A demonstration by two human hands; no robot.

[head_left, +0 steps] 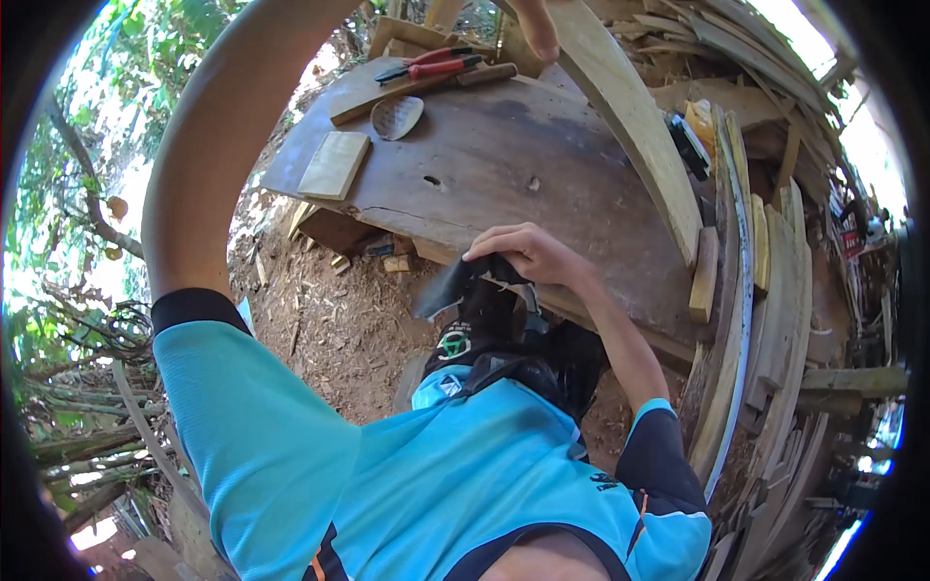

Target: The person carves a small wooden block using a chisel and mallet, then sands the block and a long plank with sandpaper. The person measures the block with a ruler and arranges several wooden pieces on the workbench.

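Observation:
My left arm reaches up past the top edge, where a finger of my left hand [536, 29] lies over a long pale wooden plank [630, 107]. Most of that hand is cut off by the frame. The plank slants across the right part of a brown wooden workbench [523, 194], its lower end beside a small wood block [705, 276]. My right hand [528, 254] is closed on a dark grey sheet [448, 289] with a pale torn edge, in front of the bench's near edge. Whether the sheet is sandpaper or cloth is unclear.
Red-handled pliers [441, 66], a wooden strip [378, 101], a carved oval wooden piece [396, 117] and a square wood piece [334, 165] lie at the bench's far left. Long timber strips [722, 387] stand along the right. Wood shavings cover the dirt floor [320, 339].

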